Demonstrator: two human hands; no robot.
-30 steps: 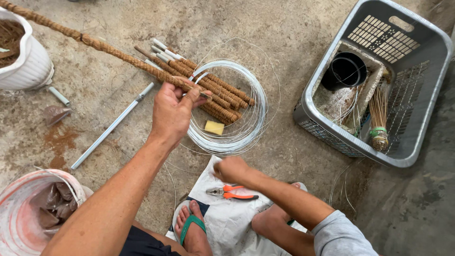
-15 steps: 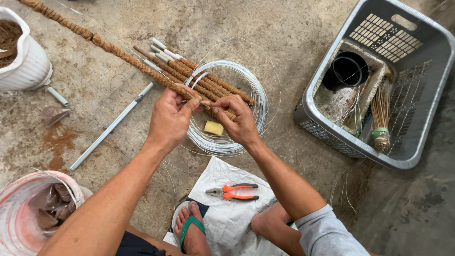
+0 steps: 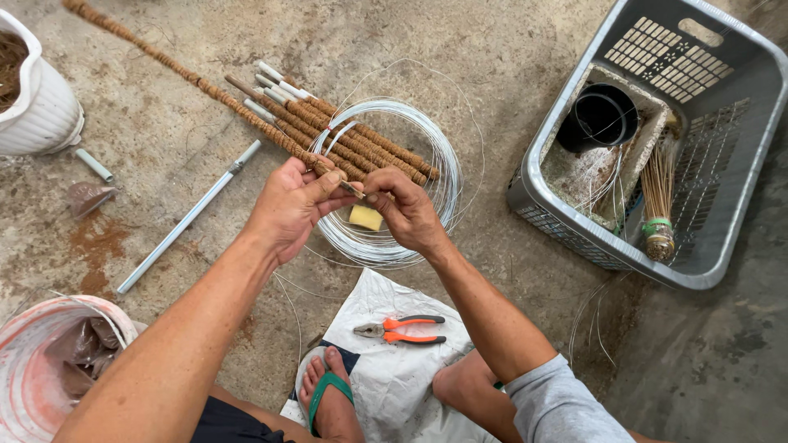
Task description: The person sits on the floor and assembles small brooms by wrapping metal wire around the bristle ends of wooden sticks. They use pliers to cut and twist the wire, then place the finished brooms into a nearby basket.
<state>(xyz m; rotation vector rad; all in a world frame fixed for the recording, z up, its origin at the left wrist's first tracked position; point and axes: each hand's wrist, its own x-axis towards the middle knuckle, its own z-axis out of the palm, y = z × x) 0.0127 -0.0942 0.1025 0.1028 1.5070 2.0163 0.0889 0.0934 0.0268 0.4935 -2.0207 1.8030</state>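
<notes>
The left hand (image 3: 289, 205) hides the near end of the coir-wrapped pole (image 3: 189, 78).

Bare concrete floor (image 3: 509, 49) — grey, rough, rust-brown stains at 9 o'clock. Grey plastic basket (image 3: 739, 197) at 2 o'clock; white pot (image 3: 41, 115) at 10 o'clock; pinkish bucket (image 3: 33, 385) at 8 o'clock. Even daylight — soft shadows.

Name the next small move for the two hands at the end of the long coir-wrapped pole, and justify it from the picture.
Probably wind the wire around the pole end: the left hand grips the long coir pole near its end, the right hand pinches right at its tip, and the wire coil lies just below.
</notes>
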